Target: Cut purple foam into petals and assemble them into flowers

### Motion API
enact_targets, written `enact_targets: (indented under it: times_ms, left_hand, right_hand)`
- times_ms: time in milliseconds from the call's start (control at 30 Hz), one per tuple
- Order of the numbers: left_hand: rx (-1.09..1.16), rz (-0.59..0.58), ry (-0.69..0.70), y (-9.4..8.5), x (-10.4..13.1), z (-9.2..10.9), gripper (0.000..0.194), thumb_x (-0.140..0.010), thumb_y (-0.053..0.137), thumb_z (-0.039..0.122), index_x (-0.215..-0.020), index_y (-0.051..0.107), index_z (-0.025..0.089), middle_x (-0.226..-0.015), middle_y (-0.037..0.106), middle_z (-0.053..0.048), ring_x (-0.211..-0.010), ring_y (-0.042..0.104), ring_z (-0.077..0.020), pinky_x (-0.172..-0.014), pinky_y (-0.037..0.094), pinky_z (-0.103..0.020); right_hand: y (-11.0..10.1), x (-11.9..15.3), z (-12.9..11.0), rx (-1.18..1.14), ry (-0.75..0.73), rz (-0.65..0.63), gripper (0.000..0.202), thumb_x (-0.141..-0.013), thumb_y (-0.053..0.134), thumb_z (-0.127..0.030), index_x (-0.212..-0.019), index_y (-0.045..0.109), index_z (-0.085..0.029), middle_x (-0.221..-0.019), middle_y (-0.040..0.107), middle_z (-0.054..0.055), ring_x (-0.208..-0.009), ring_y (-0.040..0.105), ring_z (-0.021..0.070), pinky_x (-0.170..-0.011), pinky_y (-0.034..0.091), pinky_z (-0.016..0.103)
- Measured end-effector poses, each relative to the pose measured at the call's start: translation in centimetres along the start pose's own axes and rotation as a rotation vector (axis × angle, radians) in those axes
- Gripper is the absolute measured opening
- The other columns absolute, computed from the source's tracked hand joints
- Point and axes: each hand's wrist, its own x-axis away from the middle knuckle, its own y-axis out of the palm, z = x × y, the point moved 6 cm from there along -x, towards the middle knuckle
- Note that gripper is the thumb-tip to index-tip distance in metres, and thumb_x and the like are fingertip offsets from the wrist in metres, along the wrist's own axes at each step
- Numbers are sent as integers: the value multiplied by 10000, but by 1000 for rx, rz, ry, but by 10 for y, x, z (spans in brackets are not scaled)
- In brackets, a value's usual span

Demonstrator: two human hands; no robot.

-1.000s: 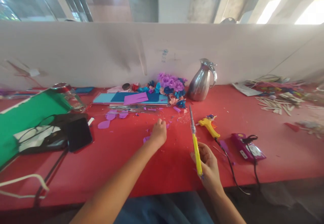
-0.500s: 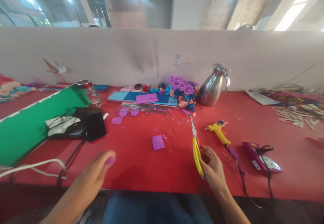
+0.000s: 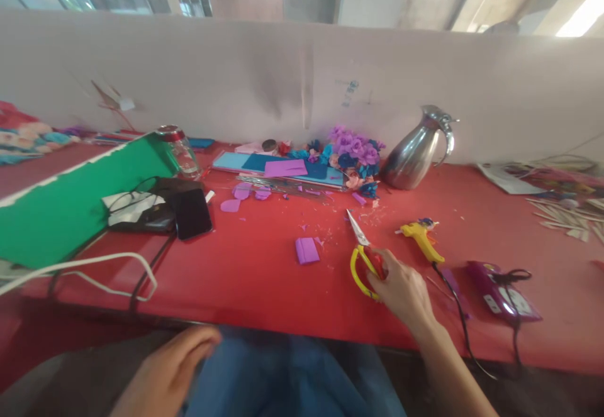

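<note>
My right hand (image 3: 403,285) grips a pair of scissors (image 3: 362,272) with yellow handles, low at the red table, blades pointing away and to the left. Below the table's front edge, over my lap, my left hand (image 3: 182,360) is closed with its fingers pressed together; what it holds, if anything, is hidden. Left of the scissors lies a folded purple paper piece (image 3: 307,250) with small scraps around it. Farther back are loose purple petals (image 3: 231,205).
A yellow glue gun (image 3: 423,241) and a purple power strip (image 3: 503,294) lie at the right with cords. A steel jug (image 3: 412,153) stands behind, beside paper flowers (image 3: 353,148) and paper sheets (image 3: 285,168). At left are a phone (image 3: 191,214), a glass jar (image 3: 183,156) and a green board (image 3: 89,197).
My left hand has dropped from above the table to my lap; the purple bit at its fingertips no longer shows. My right hand has turned the scissors lower, showing a yellow handle loop. The view tilted down.
</note>
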Motion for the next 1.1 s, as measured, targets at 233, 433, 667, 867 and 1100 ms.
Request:
enact_targets:
  times_ms: [233,433,667,867,1100]
  left_hand:
    - [-72,47,182,51,-151,129,263,-840,529,220,-1075,634,167,-1123,611,-144,-1085,553,-277,-938,444,-410]
    - [-96,-102,175,79,-181,137,162,-723,685,221,-845,587,179,-967,612,-102,-996,549,-275,-878,408,-406]
    - [374,-134,140,78,-207,148,218,-719,559,52,-883,562,195,-813,644,-21,-775,601,-160,-681,431,-261]
    - [971,-221,25,77,-243,165,198,-686,660,197,-872,594,182,-857,631,-26,-785,583,-155,-666,439,-252]
    - [1219,-233,-50,92,-250,149,297,-578,771,192,-853,666,146,-802,677,-46,-771,606,-152,-752,448,-266]
  right_hand:
    - [5,0,2,98,-153,72,309,-868,475,-370,-1083,657,-243,-899,654,101,-582,614,199,-455,306,269]
    - [2,-20,-36,-222,-301,65,294,-866,474,-370,-1056,644,-225,-966,665,90,-805,646,234,-707,483,349]
    - [34,-71,-106,-709,-397,-191,477,-696,627,-223,-1170,573,-215,-930,716,62,-869,660,258,-802,479,400]
    - [45,-100,-90,-1305,-166,-203,398,-706,673,-345,-1038,539,-172,-756,714,38,-687,657,197,-655,476,307]
    - [41,-104,-76,-1397,-29,-170,332,-651,723,-317,-913,578,-173,-739,691,9,-666,618,146,-677,451,282]
